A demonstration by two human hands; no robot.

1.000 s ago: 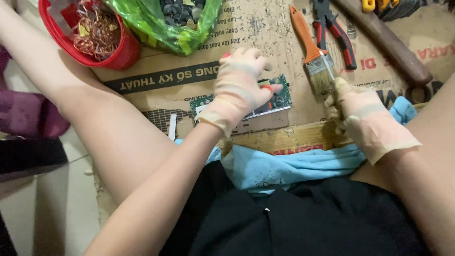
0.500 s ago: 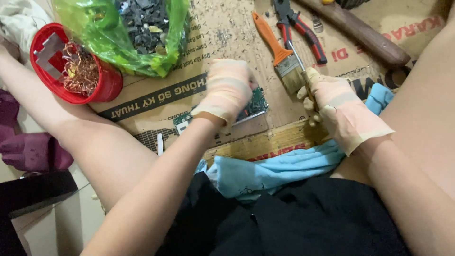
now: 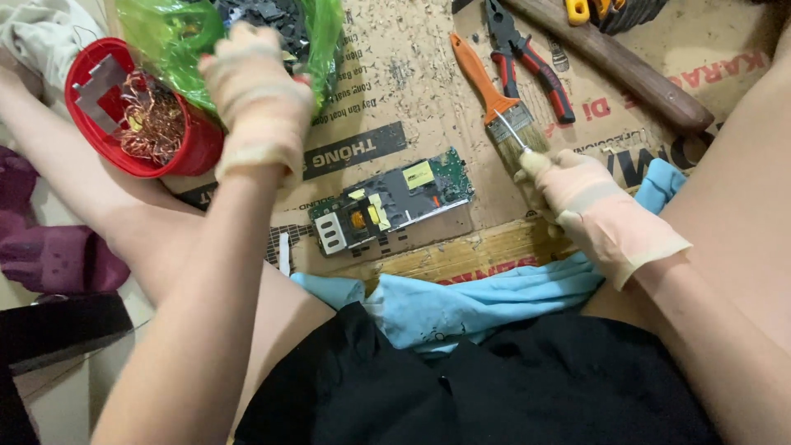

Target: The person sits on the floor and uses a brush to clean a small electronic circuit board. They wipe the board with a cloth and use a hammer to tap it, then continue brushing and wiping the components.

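The person sits on cardboard (image 3: 412,74) with both hands in pale gloves. The left hand (image 3: 251,99) is raised over the green bag (image 3: 165,33) of dark scraps, just beside the red bowl (image 3: 177,152) of copper wire. Its fingers curl downward, blurred, and whether they hold anything cannot be told.

The right hand (image 3: 589,206) rests on the cardboard with its fingertips at the bristles of the brush (image 3: 494,103), whose orange handle points away. The fingers are bent, but a firm grasp on the brush cannot be made out.

The circuit board (image 3: 391,202) lies flat on the cardboard between the two hands, touched by neither. Red-handled pliers (image 3: 531,58) and a wooden handle (image 3: 618,66) lie beyond the brush. A blue cloth (image 3: 486,301) lies across the lap.
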